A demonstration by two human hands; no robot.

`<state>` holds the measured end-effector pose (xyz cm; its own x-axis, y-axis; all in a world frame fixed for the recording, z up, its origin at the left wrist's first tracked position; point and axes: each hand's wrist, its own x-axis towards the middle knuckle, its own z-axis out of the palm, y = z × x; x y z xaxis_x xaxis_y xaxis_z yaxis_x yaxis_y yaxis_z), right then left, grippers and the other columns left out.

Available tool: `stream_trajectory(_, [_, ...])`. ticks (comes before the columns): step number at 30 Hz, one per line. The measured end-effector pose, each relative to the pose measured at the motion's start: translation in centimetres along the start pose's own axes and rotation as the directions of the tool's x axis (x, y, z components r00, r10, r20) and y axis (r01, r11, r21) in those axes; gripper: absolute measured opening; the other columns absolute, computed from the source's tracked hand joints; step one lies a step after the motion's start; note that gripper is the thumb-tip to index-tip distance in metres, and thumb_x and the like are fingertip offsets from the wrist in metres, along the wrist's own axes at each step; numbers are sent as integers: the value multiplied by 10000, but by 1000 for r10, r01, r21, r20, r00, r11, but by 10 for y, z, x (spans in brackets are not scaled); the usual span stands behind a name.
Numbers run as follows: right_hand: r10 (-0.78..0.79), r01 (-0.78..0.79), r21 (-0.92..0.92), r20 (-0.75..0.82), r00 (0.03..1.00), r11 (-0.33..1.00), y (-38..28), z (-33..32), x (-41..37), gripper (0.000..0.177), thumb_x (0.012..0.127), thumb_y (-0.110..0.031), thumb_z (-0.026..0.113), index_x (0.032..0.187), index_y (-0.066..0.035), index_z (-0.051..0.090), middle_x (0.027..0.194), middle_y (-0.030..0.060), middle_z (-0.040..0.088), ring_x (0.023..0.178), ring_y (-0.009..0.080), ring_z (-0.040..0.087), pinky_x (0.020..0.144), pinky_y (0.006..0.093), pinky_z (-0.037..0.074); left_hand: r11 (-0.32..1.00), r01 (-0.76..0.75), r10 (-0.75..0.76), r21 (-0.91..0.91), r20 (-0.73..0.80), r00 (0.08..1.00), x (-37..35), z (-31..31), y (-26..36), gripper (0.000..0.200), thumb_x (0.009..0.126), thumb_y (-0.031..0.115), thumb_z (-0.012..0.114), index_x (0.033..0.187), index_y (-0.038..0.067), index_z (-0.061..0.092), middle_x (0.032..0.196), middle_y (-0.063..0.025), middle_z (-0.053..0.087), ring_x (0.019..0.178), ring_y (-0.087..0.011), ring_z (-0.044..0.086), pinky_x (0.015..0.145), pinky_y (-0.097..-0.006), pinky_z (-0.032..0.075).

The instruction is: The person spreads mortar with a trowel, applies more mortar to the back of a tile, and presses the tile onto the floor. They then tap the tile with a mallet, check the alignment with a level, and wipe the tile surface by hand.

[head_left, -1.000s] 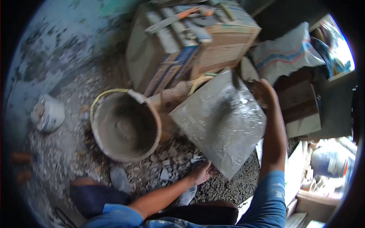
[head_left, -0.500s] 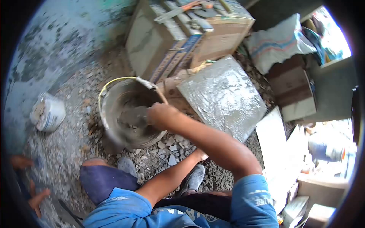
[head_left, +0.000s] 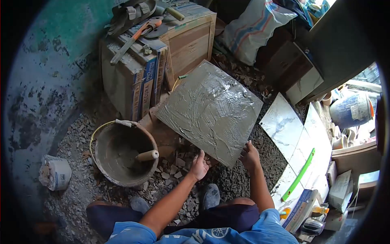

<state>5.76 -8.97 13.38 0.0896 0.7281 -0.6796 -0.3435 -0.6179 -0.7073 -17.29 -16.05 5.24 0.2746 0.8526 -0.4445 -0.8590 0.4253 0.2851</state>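
Observation:
A square tile (head_left: 211, 112), its upper face coated with wet grey mortar, lies tilted in front of me. My right hand (head_left: 250, 156) grips its near right edge, thumb at the edge and fingers partly hidden beneath. Close to the near left edge is my left hand (head_left: 199, 166), thumb up and fingers partly curled; whether it touches the tile is unclear. Left of the tile, a bucket (head_left: 126, 152) holds grey mortar, with a tool's pale handle (head_left: 147, 155) leaning out over its inside. Rough grey mortar (head_left: 260, 162) covers the floor beneath and right of the tile.
Tile boxes (head_left: 150, 73) stand behind the bucket, carrying an orange-handled tool (head_left: 146, 28) and sandals. Laid marble-look tiles (head_left: 292, 138) with a green tool (head_left: 298, 175) are at right. A small white bucket (head_left: 57, 173) stands on rubble at left. A white sack (head_left: 256, 30) leans behind.
My right hand has left the bucket and moved to the tile, leaving the tool in the bucket. My left hand has moved up to the tile's near side. The view has shifted right.

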Motion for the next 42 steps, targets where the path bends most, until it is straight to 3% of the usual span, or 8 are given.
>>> stream_trajectory(5, [-222, 165, 285, 182, 958, 944, 26, 4, 19, 355, 1032, -252, 385, 1252, -7, 518, 1207, 98, 614, 1071, 230, 610, 914, 416, 501, 888, 167, -99, 428, -178, 979, -20, 18, 52, 558, 988, 479, 444, 1187, -33, 547, 1109, -169, 651, 956, -259, 656, 836, -394, 527])
stream_trajectory(8, [-243, 214, 245, 96, 965, 946, 44, -1, 36, 342, 1030, -237, 399, 1235, 0, 536, 1169, 89, 629, 1033, 216, 620, 896, 378, 508, -75, 109, 121, 991, -100, 988, -40, 107, 150, 425, 953, 347, 551, 854, -47, 675, 798, -107, 707, 744, -143, 659, 679, -306, 514])
stream_trajectory(12, [-242, 217, 212, 97, 965, 953, 51, -5, 44, 337, 1027, -243, 423, 1219, 4, 550, 1135, 77, 644, 1015, 178, 619, 857, 336, 515, -386, -41, 507, 922, 249, 825, 42, 154, 266, 273, 911, 241, 585, 935, -14, 679, 862, -133, 692, 737, -209, 619, 705, -345, 477])
stream_trajectory(16, [-198, 168, 295, 76, 977, 941, 48, 2, 38, 356, 1018, -282, 457, 1260, -39, 552, 1142, 31, 646, 972, 146, 618, 787, 334, 526, -137, 136, 370, 981, -76, 926, 147, 136, 327, 357, 995, 253, 492, 1195, -27, 588, 950, -27, 637, 780, -109, 542, 713, -264, 448])
stream_trajectory(23, [-144, 112, 301, 87, 986, 947, 39, 0, 28, 406, 1008, -285, 489, 1355, -75, 505, 1212, 21, 620, 1018, 125, 607, 774, 294, 520, -27, 280, -2, 960, -280, 960, 182, 119, 353, 277, 991, 257, 519, 1076, 11, 614, 893, -20, 636, 807, -141, 578, 781, -321, 474])
stream_trajectory(32, [-208, 137, 378, 154, 966, 916, 80, 2, 48, 416, 1021, -210, 464, 1340, 56, 470, 1261, 85, 593, 1128, 161, 555, 997, 290, 414, 156, 46, -128, 987, -26, 991, 118, 174, 352, 356, 963, 305, 575, 1150, 3, 586, 1045, -24, 649, 942, -119, 583, 859, -300, 461])
stream_trajectory(37, [-272, 160, 353, 295, 916, 922, 88, 34, 44, 425, 1028, -222, 441, 1355, 49, 460, 1293, 83, 573, 1159, 158, 535, 1010, 291, 399, -194, -32, 43, 980, 41, 998, 50, 236, 378, 219, 960, 269, 568, 994, 53, 570, 826, 58, 509, 752, -38, 457, 687, -209, 393])
stream_trajectory(42, [-289, 83, 412, 469, 834, 907, 75, 87, 46, 456, 1036, -238, 421, 1397, 40, 407, 1325, 74, 552, 1176, 157, 520, 1024, 279, 381, -192, -157, 114, 969, 181, 977, -27, 307, 388, 132, 956, 204, 573, 948, 78, 533, 815, 67, 482, 746, -28, 439, 707, -198, 374])
